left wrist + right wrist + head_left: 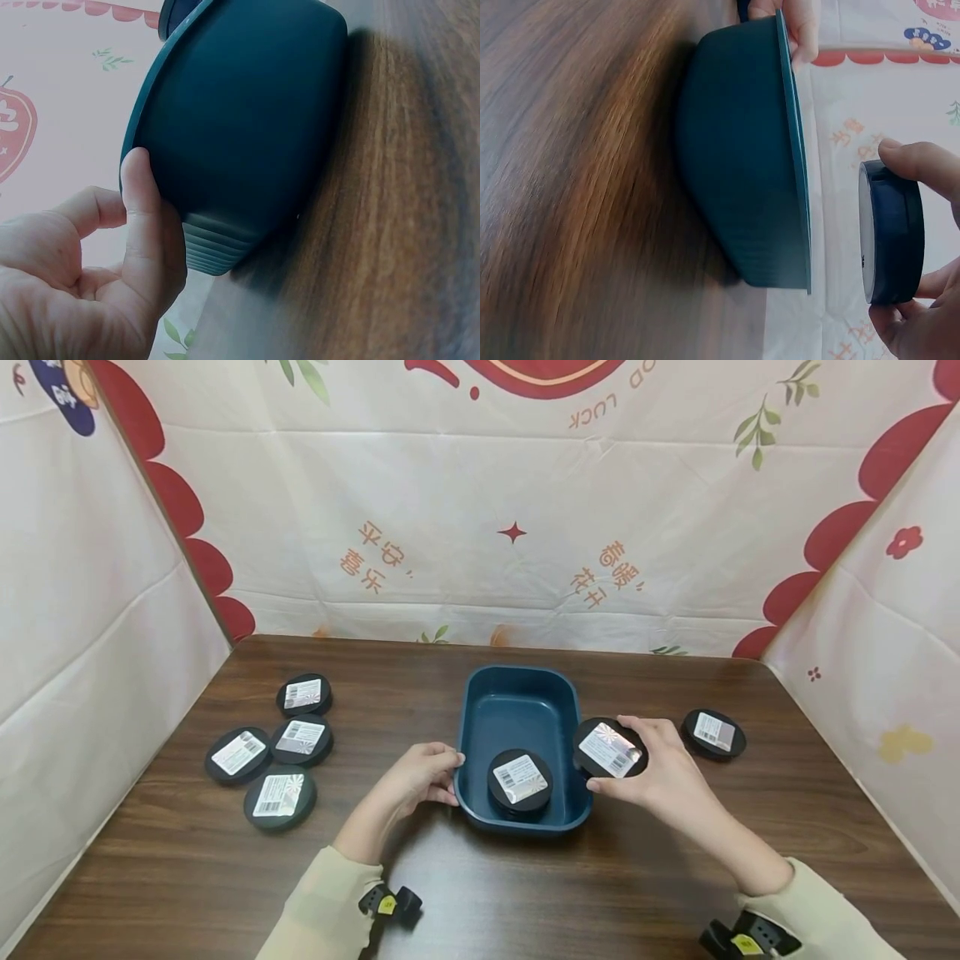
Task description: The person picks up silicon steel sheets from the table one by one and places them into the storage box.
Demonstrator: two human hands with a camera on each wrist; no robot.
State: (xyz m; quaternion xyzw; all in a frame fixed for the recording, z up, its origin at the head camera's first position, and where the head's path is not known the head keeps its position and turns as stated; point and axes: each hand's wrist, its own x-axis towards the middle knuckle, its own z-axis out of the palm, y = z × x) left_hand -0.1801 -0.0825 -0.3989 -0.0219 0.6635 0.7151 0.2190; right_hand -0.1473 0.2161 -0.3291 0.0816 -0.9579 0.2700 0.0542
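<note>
My left hand (pixel 420 783) pinches the left rim of a dark teal rectangular basin (pixel 519 680) on the table; in the left wrist view a finger (pixel 142 217) lies along its outer wall. My right hand (pixel 660 768) grips a flat round black container (pixel 604 748) by its edges, thumb on one side and fingers on the other. It has a white barcode label on top and overlaps the basin's right rim in the head view. From the right wrist view, this container (pixel 896 232) is raised above rim level. Inside the basin, near its front, sits a similar labelled container (pixel 519 783).
Several like containers (pixel 274 800) lie close together on the left of the wooden table (pixel 525 893). One more container (pixel 713 734) lies to the right, beyond my right hand. Printed white cloth (pixel 480 527) walls in the back and both sides.
</note>
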